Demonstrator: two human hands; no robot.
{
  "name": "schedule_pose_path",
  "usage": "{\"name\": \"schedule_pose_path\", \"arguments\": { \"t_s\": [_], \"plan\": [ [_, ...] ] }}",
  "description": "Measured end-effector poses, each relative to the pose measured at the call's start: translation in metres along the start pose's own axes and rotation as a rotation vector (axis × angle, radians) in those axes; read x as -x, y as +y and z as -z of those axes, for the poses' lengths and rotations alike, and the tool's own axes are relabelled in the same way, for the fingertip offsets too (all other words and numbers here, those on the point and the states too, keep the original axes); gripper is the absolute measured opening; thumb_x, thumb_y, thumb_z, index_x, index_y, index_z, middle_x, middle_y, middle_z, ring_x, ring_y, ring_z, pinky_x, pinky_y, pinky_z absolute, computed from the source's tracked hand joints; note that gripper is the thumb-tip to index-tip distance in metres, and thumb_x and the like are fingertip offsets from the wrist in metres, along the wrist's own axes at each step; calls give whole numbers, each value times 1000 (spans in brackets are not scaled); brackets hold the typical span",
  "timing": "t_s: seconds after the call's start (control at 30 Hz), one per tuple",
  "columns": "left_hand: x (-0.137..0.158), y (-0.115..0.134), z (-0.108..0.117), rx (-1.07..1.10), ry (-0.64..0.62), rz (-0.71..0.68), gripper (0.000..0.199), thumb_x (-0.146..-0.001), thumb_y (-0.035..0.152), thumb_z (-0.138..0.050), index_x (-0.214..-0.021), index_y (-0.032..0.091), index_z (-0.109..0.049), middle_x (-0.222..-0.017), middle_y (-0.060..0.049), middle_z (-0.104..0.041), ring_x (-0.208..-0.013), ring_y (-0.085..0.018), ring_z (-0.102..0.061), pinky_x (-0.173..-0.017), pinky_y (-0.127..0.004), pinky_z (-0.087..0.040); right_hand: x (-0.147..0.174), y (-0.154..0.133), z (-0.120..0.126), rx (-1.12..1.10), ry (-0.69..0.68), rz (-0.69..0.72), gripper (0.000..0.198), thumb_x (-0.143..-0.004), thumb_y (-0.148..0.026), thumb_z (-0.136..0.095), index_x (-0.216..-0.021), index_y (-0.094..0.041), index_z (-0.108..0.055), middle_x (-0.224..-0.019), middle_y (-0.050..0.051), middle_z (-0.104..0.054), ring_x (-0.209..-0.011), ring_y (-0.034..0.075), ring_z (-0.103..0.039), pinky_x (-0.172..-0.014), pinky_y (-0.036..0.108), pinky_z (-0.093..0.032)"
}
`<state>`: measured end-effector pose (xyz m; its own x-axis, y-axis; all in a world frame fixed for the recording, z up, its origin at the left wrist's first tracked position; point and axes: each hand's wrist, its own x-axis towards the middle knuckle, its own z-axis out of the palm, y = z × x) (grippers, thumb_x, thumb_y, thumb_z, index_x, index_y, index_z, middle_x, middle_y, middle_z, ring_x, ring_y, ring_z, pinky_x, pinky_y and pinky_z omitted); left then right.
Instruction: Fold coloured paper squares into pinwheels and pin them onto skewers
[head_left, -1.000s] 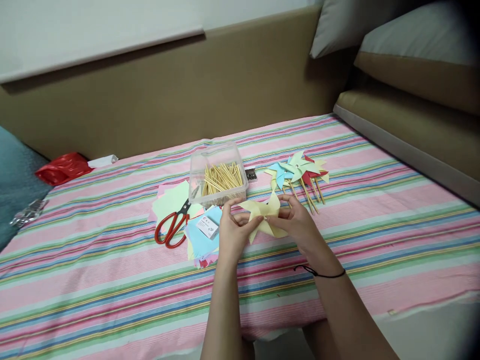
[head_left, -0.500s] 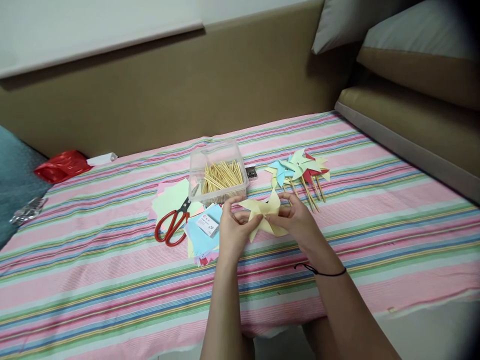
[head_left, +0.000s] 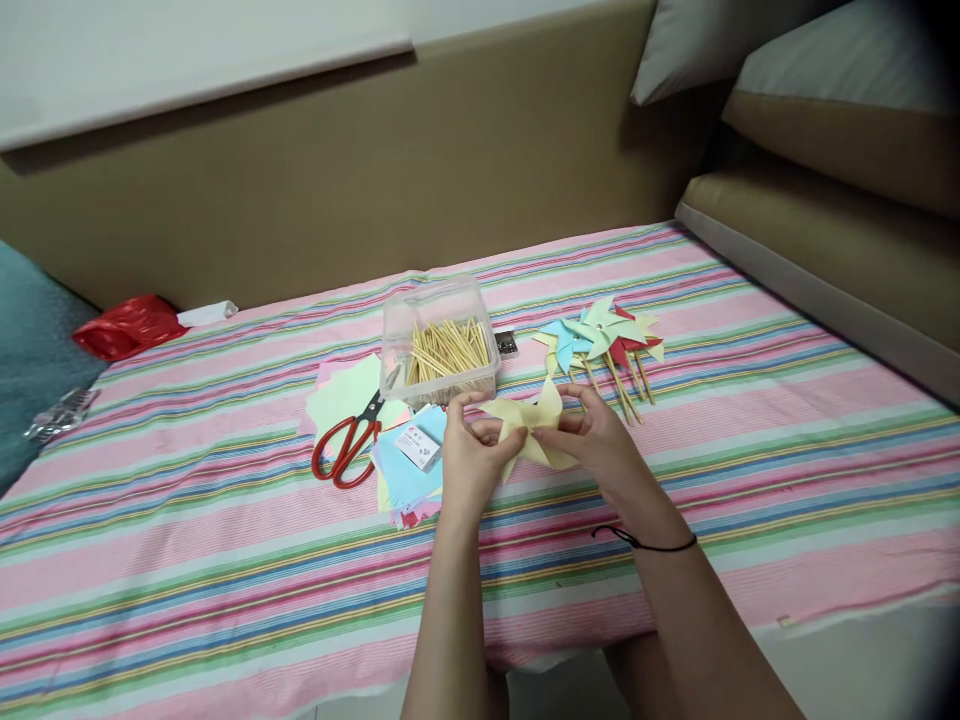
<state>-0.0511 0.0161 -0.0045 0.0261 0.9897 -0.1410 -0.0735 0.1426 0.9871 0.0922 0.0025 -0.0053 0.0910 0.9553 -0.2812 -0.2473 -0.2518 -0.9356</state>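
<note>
Between both hands I hold a pale yellow paper pinwheel (head_left: 546,408), its blades folded in toward the centre. My left hand (head_left: 478,450) pinches it from the left, thumb at the middle. On the opposite side my right hand (head_left: 592,430) grips it, thumb and fingertip close to the centre; a black cord circles that wrist. Whatever lies behind the pinwheel is hidden. Just left of my left hand are coloured paper squares (head_left: 401,480) with a small white box (head_left: 418,447) on top. Red-handled scissors (head_left: 349,450) rest partly on other paper sheets (head_left: 341,395).
A clear plastic box (head_left: 480,378) of wooden sticks (head_left: 448,352) stands beyond my hands. Beside it is a small dark packet (head_left: 507,343). Several finished pinwheels (head_left: 600,328) on sticks lie at right. A red plastic bag (head_left: 131,327) sits far left on the striped cloth (head_left: 247,560).
The whole view has shifted very slightly. Both hands keep their hold on the yellow pinwheel, with almost no visible movement.
</note>
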Motion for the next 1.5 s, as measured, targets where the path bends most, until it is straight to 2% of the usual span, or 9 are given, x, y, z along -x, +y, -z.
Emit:
{"name": "schedule_pose_path", "arguments": {
  "t_s": [0.27, 0.5, 0.87, 1.2, 1.4, 1.5],
  "plan": [
    [-1, 0, 0, 40, 21, 11, 57, -63, 22, -75, -104, 22, -35, -59, 4, -67, -48, -14, -61, -47, -20, -45, 0, -2, 2, -15, -36, 17, 60, -58, -29, -80, -108, -24, -48, -74, 0, -73, -67, 20, -69, -56, 27, -53],
    [-1, -3, 0, 48, -29, 8, 57, -64, 23, -76, -105, 22, -37, -60, 4, -67, -49, -11, -60, -51, -19, -45, -1, 2, 1, 29, 11, 60, 62, -57, -30, -81, -109, -23, -48, -70, 0, -72, -64, 20, -68, -53, 27, -52],
    [0, -1, 0, 62, -65, 63, 58, -64, 23, -75, -107, 22, -37, -63, 2, -67, -47, -12, -59, -44, -19, -42, 0, -1, 2, 43, 17, 28, 56, -57, -27, -79, -104, -24, -48, -69, -1, -71, -59, 21, -67, -47, 27, -51],
    [-1, -3, 1, 36, -42, 39, 57, -64, 23, -75, -106, 23, -37, -61, 3, -66, -49, -13, -61, -47, -21, -45, -1, 0, 2, 53, 5, 40, 56, -57, -28, -79, -103, -24, -47, -69, -1, -71, -60, 22, -68, -48, 29, -52],
    [-1, -1, 1, 3, 2, 41, 57, -63, 23, -75, -104, 23, -36, -57, 5, -64, -43, -12, -57, -44, -19, -43, -3, 4, 0, 51, -17, 65, 58, -59, -31, -80, -106, -24, -48, -73, 0, -71, -66, 21, -68, -54, 29, -53],
    [-2, -1, 5, 31, 70, 28, 59, -60, 23, -76, -104, 22, -36, -57, 5, -65, -46, -12, -59, -47, -20, -45, -5, 5, 3, 31, 55, 130, 56, -60, -34, -81, -106, -22, -52, -82, 2, -71, -76, 20, -68, -65, 31, -54]
  ]
}}
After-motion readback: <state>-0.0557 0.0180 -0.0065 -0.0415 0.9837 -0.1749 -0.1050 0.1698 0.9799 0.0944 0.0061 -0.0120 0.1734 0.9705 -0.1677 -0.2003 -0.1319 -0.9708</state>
